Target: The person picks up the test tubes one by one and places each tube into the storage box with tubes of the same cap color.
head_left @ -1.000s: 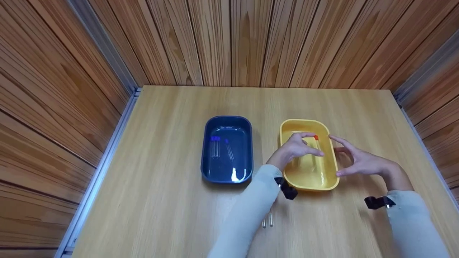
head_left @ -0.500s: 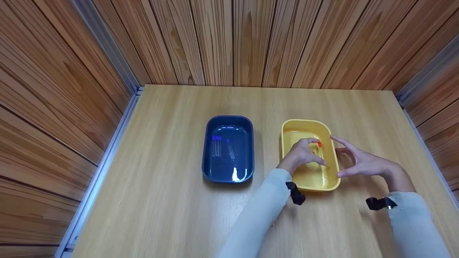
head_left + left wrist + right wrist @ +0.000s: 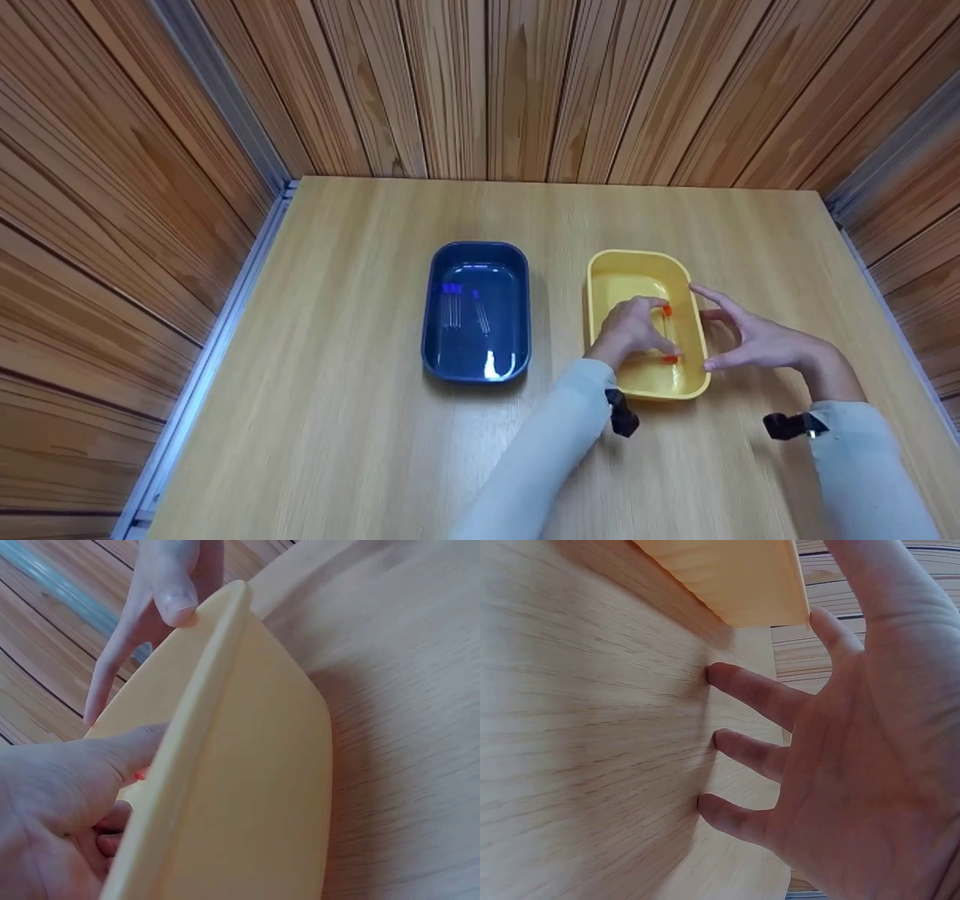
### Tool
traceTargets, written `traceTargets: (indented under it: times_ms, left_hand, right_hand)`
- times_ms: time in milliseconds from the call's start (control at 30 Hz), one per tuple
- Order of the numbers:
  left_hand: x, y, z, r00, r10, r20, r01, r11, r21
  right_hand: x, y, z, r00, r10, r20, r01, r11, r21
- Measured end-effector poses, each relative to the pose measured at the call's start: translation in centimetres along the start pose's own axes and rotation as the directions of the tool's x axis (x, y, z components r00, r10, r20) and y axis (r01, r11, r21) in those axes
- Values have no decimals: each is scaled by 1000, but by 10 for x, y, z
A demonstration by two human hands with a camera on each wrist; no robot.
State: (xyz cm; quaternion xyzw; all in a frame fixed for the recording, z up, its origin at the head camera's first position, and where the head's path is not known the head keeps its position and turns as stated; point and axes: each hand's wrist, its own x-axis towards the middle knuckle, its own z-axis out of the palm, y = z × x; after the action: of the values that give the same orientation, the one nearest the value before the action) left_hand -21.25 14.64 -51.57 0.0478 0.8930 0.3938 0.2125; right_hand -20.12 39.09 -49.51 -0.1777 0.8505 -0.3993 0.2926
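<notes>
The yellow bin (image 3: 604, 285) stands right of the middle, with my left hand (image 3: 631, 330) reaching down into it. Its index fingertip touches an orange cap (image 3: 667, 310) on a slim clear test tube, and its thumb lies beside a second orange cap (image 3: 670, 359), well apart from the index finger. In the left wrist view the bin's wall (image 3: 247, 757) covers most of the left fingers; a speck of orange cap (image 3: 140, 775) shows by the thumb. My right hand (image 3: 769, 349) steadies the bin's right rim with spread thumb and index finger. Three other right fingers (image 3: 754, 694) point toward the tabletop.
Left of the yellow bin stands a blue tray (image 3: 501, 330), in which several clear test tubes with purple caps (image 3: 451, 288) lie. Wooden panels (image 3: 517, 90) rise behind the table (image 3: 352, 300) and along both sides. Black wrist mounts (image 3: 624, 414) stick out from the sleeves.
My left hand has come nearer within the yellow bin, the orange cap at its index finger moving along. A second orange cap shows by the thumb. Two tubes on the table are now hidden.
</notes>
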Motion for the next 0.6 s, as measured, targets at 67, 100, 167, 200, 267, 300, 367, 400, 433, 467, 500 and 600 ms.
traceTargets:
  times_ms: [67, 100, 167, 200, 267, 300, 367, 400, 433, 467, 500, 600]
  left_hand:
    - [-1, 1, 1, 1000, -9, -11, 10, 999, 34]
    - [-1, 2, 1, 1000, -16, -17, 17, 999, 46]
    - [-4, 4, 0, 999, -29, -20, 30, 998, 58]
    - [-4, 4, 1, 999, -32, -22, 34, 997, 66]
    - [-2, 3, 2, 999, -39, -22, 40, 997, 72]
    - [1, 2, 4, 999, -38, -16, 39, 996, 80]
    - [9, -2, 9, 1000, -29, -8, 30, 994, 105]
    - [14, -4, 12, 1000, -24, -7, 25, 993, 116]
    - [17, -5, 15, 1000, -21, -7, 21, 992, 128]
    - [22, -7, 18, 1000, -20, -12, 22, 990, 143]
    - [22, -7, 18, 1000, -20, -11, 22, 989, 149]
    - [14, -2, 14, 1000, -23, -21, 26, 989, 148]
  right_hand:
    - [0, 0, 0, 1000, 2, 1, -2, 1000, 0]
    - [0, 0, 0, 1000, 3, 1, -3, 1000, -1]
    - [0, -1, 0, 1000, 3, -1, -3, 1000, -3]
    - [0, -1, 0, 1000, 3, -1, -3, 1000, -3]
    - [0, -1, 1, 1000, 4, -2, -4, 1000, -5]
    - [0, 0, 1, 1000, 3, -2, -3, 1000, -7]
    - [-1, -1, 1, 1000, 3, -2, -3, 1000, -8]
    - [-1, -1, 0, 1000, 3, -2, -3, 1000, -10]
    - [-1, -1, 0, 1000, 5, -1, -5, 1000, -11]
    - [-2, -1, 0, 1000, 6, -1, -6, 1000, -12]
    - [-2, -1, 0, 1000, 6, 1, -6, 1000, -14]
    - [-3, -2, 0, 1000, 11, 2, -11, 1000, -20]
